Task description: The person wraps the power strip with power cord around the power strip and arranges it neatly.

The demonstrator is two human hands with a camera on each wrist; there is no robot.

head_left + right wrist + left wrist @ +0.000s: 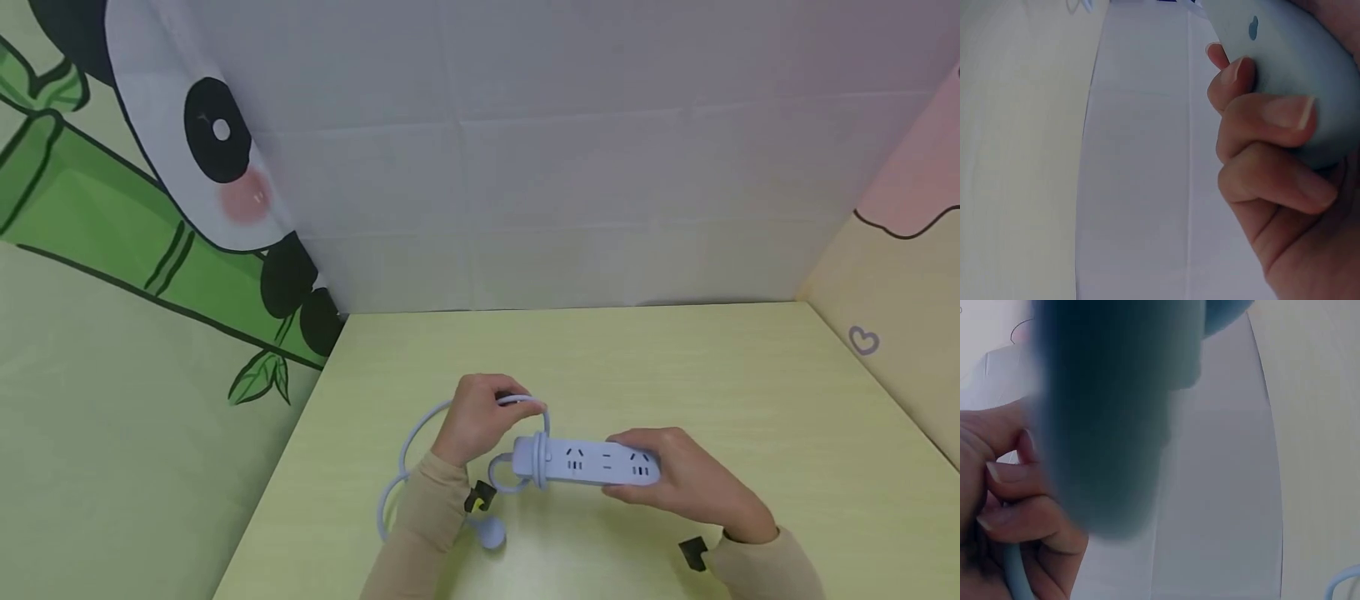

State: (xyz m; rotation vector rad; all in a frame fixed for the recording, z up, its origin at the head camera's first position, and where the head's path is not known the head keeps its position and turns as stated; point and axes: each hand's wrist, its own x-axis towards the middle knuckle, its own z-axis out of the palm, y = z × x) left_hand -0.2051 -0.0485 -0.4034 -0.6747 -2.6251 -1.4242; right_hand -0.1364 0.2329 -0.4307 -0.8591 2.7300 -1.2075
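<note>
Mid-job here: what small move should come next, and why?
Probably draw the cable gently taut with the left hand, which pinches it: the stretch beyond bows loosely, turns circle one end of the power strip, and the right hand grips the other.

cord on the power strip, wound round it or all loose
Partly wound: in the head view, turns of the cord circle one end of the power strip, while the rest curves loose past the left hand.

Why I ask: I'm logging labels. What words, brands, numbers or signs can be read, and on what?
No readable words, brands or numbers anywhere.
Sign: a drawn heart outline on the right wall.
Power strip: only socket slots show; any lettering too small to read.
Left black patch: yellow mark, unreadable.
</note>
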